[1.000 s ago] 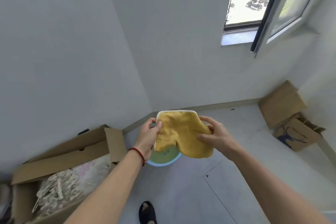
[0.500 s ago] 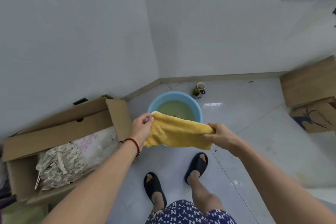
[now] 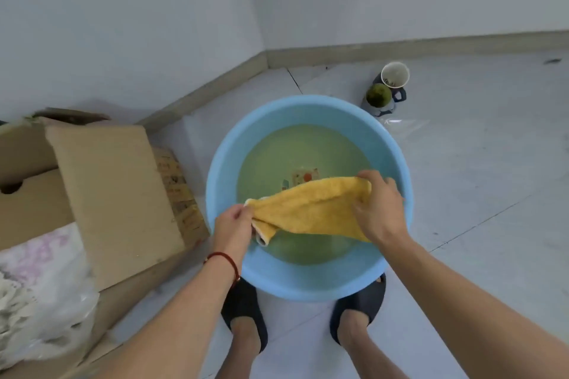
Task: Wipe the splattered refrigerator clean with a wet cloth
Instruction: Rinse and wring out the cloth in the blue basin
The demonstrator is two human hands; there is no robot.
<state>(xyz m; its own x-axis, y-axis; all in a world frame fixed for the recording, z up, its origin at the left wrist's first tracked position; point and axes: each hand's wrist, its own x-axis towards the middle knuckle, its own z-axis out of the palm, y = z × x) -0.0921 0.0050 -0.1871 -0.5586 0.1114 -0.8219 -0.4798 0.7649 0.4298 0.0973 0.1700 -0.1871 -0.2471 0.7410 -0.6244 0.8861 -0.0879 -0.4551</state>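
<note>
Cloth (image 3: 311,209), yellow and stretched over the greenish water in the blue basin (image 3: 221,169) near the floor's corner, is gripped at one end by the right hand (image 3: 377,209) and pinched at the other by the left hand (image 3: 232,226).

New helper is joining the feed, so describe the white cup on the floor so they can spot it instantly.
Start at the blue basin of greenish water between the person's feet. Beyond its far right rim, toward the baseboard, stand two small containers touching. The white cup is the farther one, open-topped and pale inside; its neighbour holds something dark green.
</note>
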